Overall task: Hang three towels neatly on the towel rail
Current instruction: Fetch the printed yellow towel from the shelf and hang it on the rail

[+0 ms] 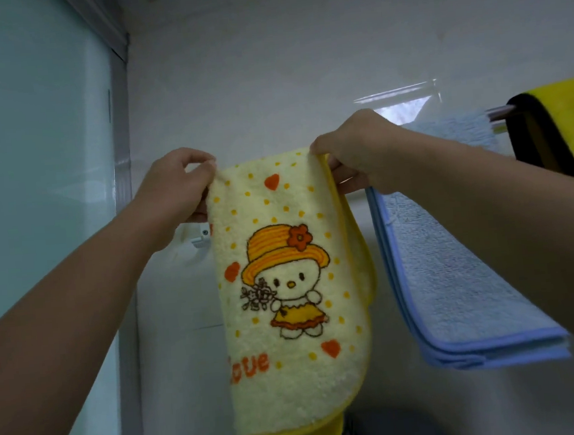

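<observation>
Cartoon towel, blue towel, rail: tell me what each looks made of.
Cartoon towel: fluffy matte pile, probably cotton terry. Blue towel: coarser tufted pile with smooth bound edge, perhaps microfibre. Rail: the short bare stretch is shiny silver, likely metal.

On the wall-mounted towel rail we see a blue towel draped beside a yellow-and-black towel, a cartoon towel folded just left.

Along the rail: printed towel left, plain towel middle, bordered towel right.
</observation>
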Demonstrator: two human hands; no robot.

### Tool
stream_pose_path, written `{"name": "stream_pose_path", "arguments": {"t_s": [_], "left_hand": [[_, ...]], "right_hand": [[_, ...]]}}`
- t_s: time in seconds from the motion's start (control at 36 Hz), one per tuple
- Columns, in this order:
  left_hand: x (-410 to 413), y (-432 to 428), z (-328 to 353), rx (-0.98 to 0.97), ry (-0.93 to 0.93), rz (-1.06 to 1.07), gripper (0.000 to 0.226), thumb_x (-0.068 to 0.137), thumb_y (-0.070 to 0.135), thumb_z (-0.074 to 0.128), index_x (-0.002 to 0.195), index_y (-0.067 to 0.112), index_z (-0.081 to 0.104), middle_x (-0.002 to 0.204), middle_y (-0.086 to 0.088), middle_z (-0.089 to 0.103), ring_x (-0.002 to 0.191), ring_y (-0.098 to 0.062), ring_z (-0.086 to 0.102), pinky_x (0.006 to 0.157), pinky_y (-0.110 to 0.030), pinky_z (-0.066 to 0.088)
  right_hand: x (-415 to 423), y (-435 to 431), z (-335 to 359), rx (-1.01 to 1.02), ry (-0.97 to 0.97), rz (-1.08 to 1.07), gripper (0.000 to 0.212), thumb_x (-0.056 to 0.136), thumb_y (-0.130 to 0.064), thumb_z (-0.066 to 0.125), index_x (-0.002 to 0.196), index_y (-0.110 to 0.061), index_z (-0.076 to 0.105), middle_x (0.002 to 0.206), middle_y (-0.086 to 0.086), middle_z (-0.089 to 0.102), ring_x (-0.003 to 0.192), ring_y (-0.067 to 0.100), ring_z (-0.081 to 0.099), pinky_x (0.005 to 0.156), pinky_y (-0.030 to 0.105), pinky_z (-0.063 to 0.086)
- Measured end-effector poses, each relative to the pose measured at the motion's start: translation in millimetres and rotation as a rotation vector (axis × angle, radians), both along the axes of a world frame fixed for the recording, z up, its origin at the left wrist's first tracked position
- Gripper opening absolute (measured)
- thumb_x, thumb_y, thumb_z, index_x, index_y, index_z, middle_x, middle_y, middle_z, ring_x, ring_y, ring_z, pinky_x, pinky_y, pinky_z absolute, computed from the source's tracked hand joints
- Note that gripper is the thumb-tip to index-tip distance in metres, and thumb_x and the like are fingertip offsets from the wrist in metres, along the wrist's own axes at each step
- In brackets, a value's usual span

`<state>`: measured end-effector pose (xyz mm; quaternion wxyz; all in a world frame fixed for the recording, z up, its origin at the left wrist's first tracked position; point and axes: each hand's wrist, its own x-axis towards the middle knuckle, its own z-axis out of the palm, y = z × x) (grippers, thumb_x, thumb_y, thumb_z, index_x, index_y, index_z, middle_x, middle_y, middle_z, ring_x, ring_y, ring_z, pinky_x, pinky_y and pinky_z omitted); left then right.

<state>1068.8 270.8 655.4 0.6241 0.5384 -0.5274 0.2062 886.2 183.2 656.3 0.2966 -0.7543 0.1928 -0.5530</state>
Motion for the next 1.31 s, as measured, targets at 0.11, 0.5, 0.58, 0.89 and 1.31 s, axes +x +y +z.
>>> {"name": "stream_pose_path", "arguments": {"t_s": [0.11, 0.5, 0.58, 0.89, 1.31], "left_hand": [[-2, -3, -6, 0.042, -0.085, -0.032, 0.012, 0.090, 0.027, 0.054, 0.084, 0.034, 0.061, 0.082, 0.004, 0.064, 0.068, -0.010, 0.063, 0.048, -0.020, 0.053], [3, -14, -9, 0.031, 0.073, -0.095, 0.017, 0.095, 0.024, 0.045, 0.096, 0.030, 0.061, 0.088, 0.001, 0.062, 0.073, -0.017, 0.058, 0.062, -0.029, 0.050], [3, -15, -11, 0.035, 0.095, -0.137, 0.017, 0.095, 0.024, 0.045, 0.100, 0.029, 0.060, 0.086, 0.002, 0.061, 0.069, -0.014, 0.058, 0.056, -0.025, 0.047], [5, -14, -13, 0.030, 0.066, -0.127, 0.013, 0.094, 0.029, 0.046, 0.099, 0.032, 0.059, 0.098, 0.000, 0.059, 0.076, -0.014, 0.058, 0.054, -0.025, 0.045], [3, -8, -33, 0.003, 0.120, -0.221, 0.042, 0.080, 0.023, 0.067, 0.116, 0.031, 0.046, 0.113, -0.002, 0.057, 0.086, -0.017, 0.062, 0.058, -0.027, 0.051]], "right_hand": [[-2, 0, -2, -0.011, -0.011, 0.028, 0.014, 0.089, -0.008, 0.053, 0.098, 0.002, 0.056, 0.080, 0.015, 0.059, 0.064, 0.024, 0.060, 0.053, 0.029, 0.055], [0, 2, -2, 0.038, -0.034, 0.040, 0.017, 0.092, -0.002, 0.044, 0.086, 0.005, 0.058, 0.068, 0.018, 0.057, 0.053, 0.024, 0.056, 0.040, 0.024, 0.051], [1, 0, -2, 0.030, -0.041, 0.059, 0.018, 0.092, -0.009, 0.050, 0.076, 0.000, 0.053, 0.066, 0.016, 0.055, 0.053, 0.024, 0.056, 0.043, 0.026, 0.052], [4, -4, 6, -0.133, 0.080, -0.095, 0.016, 0.086, -0.010, 0.055, 0.076, 0.002, 0.057, 0.067, 0.014, 0.064, 0.055, 0.024, 0.064, 0.055, 0.031, 0.057], [10, -8, -11, -0.055, -0.048, 0.046, 0.012, 0.092, -0.012, 0.040, 0.091, -0.003, 0.049, 0.080, 0.014, 0.052, 0.067, 0.027, 0.060, 0.058, 0.033, 0.058]]}}
